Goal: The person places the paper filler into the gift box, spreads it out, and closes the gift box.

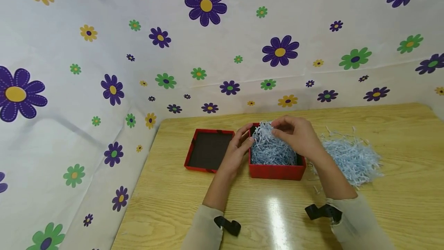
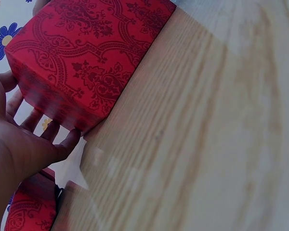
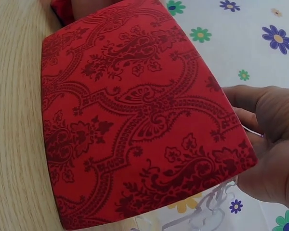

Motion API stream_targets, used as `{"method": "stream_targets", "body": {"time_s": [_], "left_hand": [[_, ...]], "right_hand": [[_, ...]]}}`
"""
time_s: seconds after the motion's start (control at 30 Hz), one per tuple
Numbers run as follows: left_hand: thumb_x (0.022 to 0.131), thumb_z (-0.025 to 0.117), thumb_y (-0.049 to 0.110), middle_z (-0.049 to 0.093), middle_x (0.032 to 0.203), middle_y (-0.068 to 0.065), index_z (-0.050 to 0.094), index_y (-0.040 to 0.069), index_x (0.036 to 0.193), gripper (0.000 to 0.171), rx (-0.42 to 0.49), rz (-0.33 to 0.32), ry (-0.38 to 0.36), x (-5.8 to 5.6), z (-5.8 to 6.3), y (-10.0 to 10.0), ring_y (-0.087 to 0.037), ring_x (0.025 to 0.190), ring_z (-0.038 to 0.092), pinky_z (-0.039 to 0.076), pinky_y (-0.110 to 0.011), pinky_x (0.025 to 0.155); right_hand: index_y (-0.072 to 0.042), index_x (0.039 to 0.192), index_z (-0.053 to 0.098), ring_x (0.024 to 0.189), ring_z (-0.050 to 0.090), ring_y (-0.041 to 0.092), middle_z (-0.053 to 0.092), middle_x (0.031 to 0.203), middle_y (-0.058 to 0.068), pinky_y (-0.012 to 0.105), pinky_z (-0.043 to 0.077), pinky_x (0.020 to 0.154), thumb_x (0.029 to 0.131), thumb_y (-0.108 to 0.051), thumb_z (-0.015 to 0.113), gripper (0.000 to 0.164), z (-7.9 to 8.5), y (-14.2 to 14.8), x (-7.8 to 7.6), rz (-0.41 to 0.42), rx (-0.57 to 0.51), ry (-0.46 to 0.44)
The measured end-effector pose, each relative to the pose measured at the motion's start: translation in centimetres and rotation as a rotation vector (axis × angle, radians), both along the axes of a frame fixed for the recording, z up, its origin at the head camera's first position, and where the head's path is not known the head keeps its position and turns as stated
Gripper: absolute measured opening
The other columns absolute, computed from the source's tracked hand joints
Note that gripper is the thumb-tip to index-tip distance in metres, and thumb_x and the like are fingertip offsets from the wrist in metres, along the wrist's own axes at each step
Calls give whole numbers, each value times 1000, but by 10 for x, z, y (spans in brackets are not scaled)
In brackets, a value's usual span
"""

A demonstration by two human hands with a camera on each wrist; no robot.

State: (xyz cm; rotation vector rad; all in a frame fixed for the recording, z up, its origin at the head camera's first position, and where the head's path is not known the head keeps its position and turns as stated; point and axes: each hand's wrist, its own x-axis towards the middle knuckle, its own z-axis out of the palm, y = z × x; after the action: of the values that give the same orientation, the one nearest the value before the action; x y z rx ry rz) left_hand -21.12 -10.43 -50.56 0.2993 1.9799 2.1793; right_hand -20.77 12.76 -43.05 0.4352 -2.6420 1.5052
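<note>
The wooden table (image 1: 166,203) bears 1 red box (image 1: 276,172), 1 lid (image 1: 211,150) and blue shreds (image 1: 352,161).

The surface (image 1: 163,203) is viewed forward and downward from the head; one red damask-patterned box (image 2: 86,57) is shared, close up, by both wrist views.

R grip (image 3: 279,154) is beside red box (image 3: 135,120) (dk-patterned).

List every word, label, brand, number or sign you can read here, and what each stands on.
None: no readable text in any view.
Red box: dark ornamental pattern only.
Shallow tray: plain black inside, no lettering visible.
Wall covering: printed flowers only.
Black straps: any small marking is too small to make out.
</note>
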Motion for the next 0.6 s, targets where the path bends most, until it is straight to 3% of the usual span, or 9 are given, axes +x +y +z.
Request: {"method": "stream_targets", "body": {"time_s": [0.1,0.33,0.6], "left_hand": [[109,60,24,38,166,4,51,30,157,49,0,2,0,0,0,0,-26,154,34,37,-52,122],[108,60,25,38,166,3,51,29,157,49,-16,10,9,0,-1,0,-28,155,34,36,-53,122],[109,60,27,37,167,5,51,30,157,49,-9,-8,23,0,-1,-1,-26,155,32,35,-55,123]], "right_hand": [[-3,120,74,102,73,28,76,115,12,41,61,90,102,-17,73,23,1,2,1,16,6,-13],[2,125,71,106,71,32,73,119,17,26,58,87,108,-22,64,30,5,5,3,25,-126,-95],[6,129,68,111,70,34,73,120,21,50,56,102,109,-14,59,29,-1,-13,-8,159,-159,-271]]}}
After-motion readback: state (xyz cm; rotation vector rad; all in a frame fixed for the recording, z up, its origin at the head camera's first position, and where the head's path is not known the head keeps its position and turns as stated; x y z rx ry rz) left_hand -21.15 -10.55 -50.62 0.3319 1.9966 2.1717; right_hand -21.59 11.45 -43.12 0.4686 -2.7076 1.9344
